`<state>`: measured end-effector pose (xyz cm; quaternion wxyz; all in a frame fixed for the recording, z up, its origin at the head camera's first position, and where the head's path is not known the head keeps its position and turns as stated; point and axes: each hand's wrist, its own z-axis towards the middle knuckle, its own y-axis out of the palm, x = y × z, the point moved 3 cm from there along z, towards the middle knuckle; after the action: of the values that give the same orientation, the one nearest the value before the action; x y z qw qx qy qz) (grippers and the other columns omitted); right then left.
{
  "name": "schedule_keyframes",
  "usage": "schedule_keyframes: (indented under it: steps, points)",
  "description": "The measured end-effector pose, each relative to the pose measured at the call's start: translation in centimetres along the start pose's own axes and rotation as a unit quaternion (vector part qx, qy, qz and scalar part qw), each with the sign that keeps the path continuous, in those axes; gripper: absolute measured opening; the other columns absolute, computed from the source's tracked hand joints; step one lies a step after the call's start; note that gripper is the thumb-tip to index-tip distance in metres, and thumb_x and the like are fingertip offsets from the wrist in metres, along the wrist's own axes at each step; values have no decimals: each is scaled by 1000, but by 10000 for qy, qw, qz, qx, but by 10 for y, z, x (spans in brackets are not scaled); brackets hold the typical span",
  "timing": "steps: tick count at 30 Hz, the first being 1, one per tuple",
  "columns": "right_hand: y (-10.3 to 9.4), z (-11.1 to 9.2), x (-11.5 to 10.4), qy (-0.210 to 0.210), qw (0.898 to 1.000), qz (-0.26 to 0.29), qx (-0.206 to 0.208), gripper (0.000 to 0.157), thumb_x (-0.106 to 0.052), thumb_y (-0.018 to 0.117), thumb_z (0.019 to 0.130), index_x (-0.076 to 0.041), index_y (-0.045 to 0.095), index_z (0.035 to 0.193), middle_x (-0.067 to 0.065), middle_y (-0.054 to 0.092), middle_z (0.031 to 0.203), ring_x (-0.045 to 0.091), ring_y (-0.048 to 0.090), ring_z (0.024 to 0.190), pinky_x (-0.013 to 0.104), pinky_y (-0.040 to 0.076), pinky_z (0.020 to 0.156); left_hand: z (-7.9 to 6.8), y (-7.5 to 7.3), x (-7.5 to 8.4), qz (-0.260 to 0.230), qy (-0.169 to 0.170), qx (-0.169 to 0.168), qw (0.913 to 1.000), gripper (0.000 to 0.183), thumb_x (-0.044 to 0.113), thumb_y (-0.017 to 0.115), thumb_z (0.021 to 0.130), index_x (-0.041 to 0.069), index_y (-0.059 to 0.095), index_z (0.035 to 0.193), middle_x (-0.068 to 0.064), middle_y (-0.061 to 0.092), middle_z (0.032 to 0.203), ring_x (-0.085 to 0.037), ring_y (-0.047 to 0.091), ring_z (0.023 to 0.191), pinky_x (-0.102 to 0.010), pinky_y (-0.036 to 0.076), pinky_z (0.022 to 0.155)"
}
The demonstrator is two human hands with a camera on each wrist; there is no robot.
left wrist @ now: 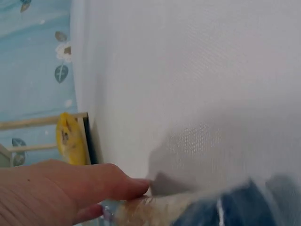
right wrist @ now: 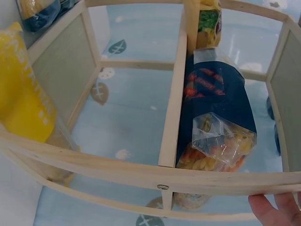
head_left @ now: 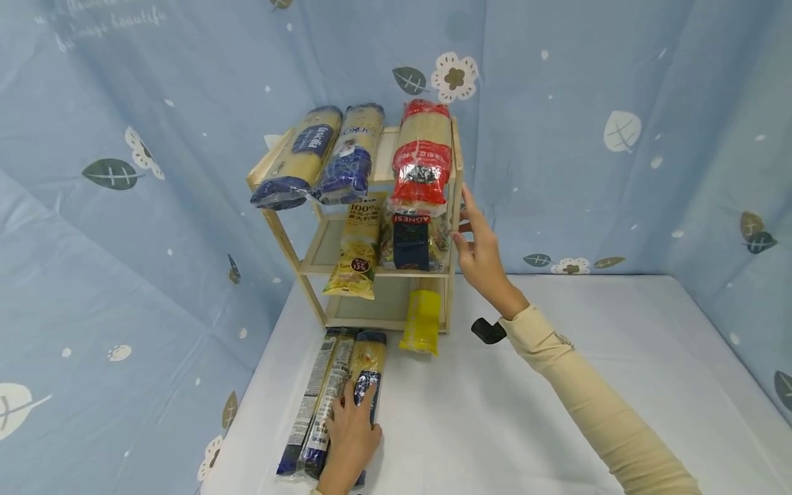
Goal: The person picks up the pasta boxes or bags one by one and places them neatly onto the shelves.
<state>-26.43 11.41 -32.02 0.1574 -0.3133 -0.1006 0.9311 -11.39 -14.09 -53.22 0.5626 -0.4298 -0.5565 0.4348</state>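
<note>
On the white table, my left hand (head_left: 354, 436) grips a pack of spaghetti (head_left: 370, 354) with a blue label, thumb along its right side and fingers over it. In the left wrist view, the thumb (left wrist: 127, 187) lies against the clear, blurred wrapper. Two more long pasta packs (head_left: 318, 405) lie alongside on the left. My right hand (head_left: 484, 258) touches the right side of a wooden shelf (head_left: 454, 275), fingers fairly straight. The fingertips (right wrist: 268, 212) rest at a wooden rail in the right wrist view.
Two blue-ended spaghetti packs (head_left: 303, 151) and a red pack (head_left: 423, 158) lie on the shelf top. The middle tier holds a yellow pasta bag (head_left: 359, 247) and a dark-labelled bag (head_left: 411, 240). A yellow pack (head_left: 423, 320) juts from the bottom tier. A black object (head_left: 488, 331) shows beside the right sleeve.
</note>
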Motion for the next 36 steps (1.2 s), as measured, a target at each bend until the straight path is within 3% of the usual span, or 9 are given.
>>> schedule_keyframes:
  steps: [6,11,14,16,18,23,26,30,36]
  points:
    - [0,0,-1,32,10000,-86,8,72,16,51,90,-4,18,151,28,49,117,36,54,91,45,53,63,3,1,-3,-269,-141,382,9988,71,14,84,63,22,57,128,-28,39,131,-49,47,105,-65,42,70]
    - [-5,4,-29,49,9999,-152,-7,66,20,50,88,10,19,145,32,48,116,42,53,89,32,51,64,6,0,-2,-516,-93,591,9969,72,8,83,59,20,59,126,-27,44,125,-44,51,98,-57,46,62]
    - [-6,6,-40,11,9999,-163,-6,63,21,50,88,14,20,143,33,48,114,43,53,88,33,51,64,6,0,-3,-689,-57,698,9952,71,4,81,60,18,60,126,-26,46,124,-42,52,97,-52,46,58]
    - [-5,5,-41,4,9999,-137,13,63,20,50,88,14,20,143,34,48,113,44,53,88,40,52,64,6,0,-4,-837,-57,762,9936,70,1,79,61,17,60,126,-25,47,125,-41,52,97,-50,47,60]
    - [-5,5,-41,17,9999,-132,35,63,20,50,88,13,21,143,34,47,112,44,53,88,48,51,63,6,0,-5,-990,-48,857,9914,69,-1,77,61,16,61,126,-24,48,126,-40,52,98,-50,48,64]
    - [-6,5,-43,59,9999,-138,62,63,20,50,87,14,21,143,34,47,112,44,53,89,50,51,63,6,-1,-9,-1333,-109,907,9868,67,-4,74,64,13,60,128,-21,47,130,-39,50,108,-54,46,80]
    - [-6,6,-41,26,9999,-120,69,63,20,50,88,14,21,143,34,47,113,45,53,89,50,51,62,6,-3,-9,-1595,-166,914,9828,65,-5,72,67,12,59,129,-22,47,131,-39,48,115,-56,43,86]
    - [-3,4,-23,-40,9999,-32,100,65,20,50,88,10,20,145,33,48,114,45,53,89,48,50,60,7,-5,-9,-1912,-151,1003,9763,63,-7,72,68,10,59,128,-21,48,128,-39,47,117,-55,42,89]
    - [0,1,-1,-43,10000,-57,54,71,16,51,89,-2,19,150,28,49,117,36,55,91,43,51,60,5,-9,-6,-2081,15,1127,9716,62,-6,74,69,9,60,128,-21,48,126,-38,48,115,-54,43,87]
